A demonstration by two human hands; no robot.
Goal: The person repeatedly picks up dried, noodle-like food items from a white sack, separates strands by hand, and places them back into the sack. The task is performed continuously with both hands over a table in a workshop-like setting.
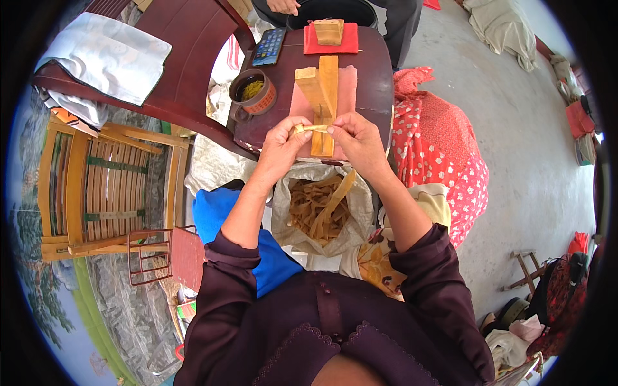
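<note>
A thin, pale yellow strip (316, 128) is stretched between my two hands, over the near end of a wooden stand. My left hand (286, 137) pinches its left end, where it forms a small loop or fold. The right end is pinched by my right hand (356, 140). The wooden stand (328, 82), a flat board with a slanted upright block, rests on a pink cloth (348, 91) on the dark red stool or small table (376, 72). Below my hands an open woven sack (285, 231) holds many crumpled tan strips (333, 212).
A brown mug with yellow-green contents (253, 91) and a smartphone (269, 46) lie left on the tabletop. A wooden block (329, 31) sits on a red cloth at the far end, near another person's hand (284, 6). A dark red chair (183, 48) stands left; red floral fabric (434, 130) lies right.
</note>
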